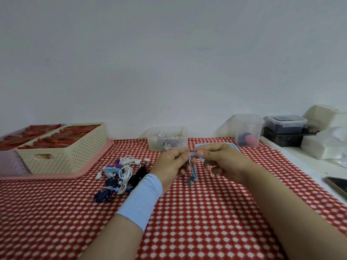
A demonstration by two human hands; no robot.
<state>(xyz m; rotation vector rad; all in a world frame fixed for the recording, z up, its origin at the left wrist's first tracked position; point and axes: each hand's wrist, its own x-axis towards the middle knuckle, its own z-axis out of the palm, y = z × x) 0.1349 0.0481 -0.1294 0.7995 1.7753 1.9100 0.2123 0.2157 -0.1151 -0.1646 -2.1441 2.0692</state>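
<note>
Both hands are raised over the red-and-white checked tablecloth (187,222). My left hand (171,164), with a light blue wristband, and my right hand (223,162) pinch a light blue earphone cable (193,172) between thumbs and fingers. A loop of the cable shows above my right hand, and its bundled end hangs down between the hands. A pile of coiled earphones (120,175) in white, blue, purple and black lies on the cloth to the left of my left hand.
A cream perforated basket (62,158) of red items sits on a pink tray (90,166) at the left. Clear plastic tubs (167,138) (247,130) stand at the back by the wall. Dark lidded boxes (285,124), white bags and a phone (338,186) lie at the right.
</note>
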